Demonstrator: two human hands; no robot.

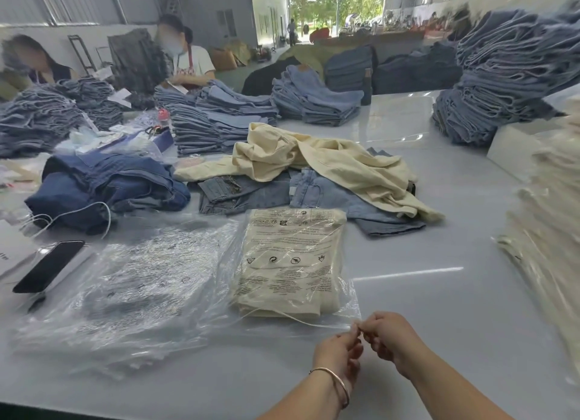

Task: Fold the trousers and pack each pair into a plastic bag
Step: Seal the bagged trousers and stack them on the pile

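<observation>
so we have one cream pair [290, 262] folded inside its plastic bag [342, 297] on the bench [439, 294]; our left hand [340, 349] and right hand [387, 336] pinch what seems its sealing strip, loose trousers [320, 159] waiting behind.

Left hand [340, 349]: your fingers are curled, tips pinched just beside your right hand; bracelet on wrist.
Right hand [387, 333]: your fingers are curled, pinching beside the left fingertips.

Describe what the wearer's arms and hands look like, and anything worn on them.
Both forearms are bare, no sleeves or gloves in view. The left hand has a thin metal bangle at the wrist. The right hand shows no jewellery.
</observation>
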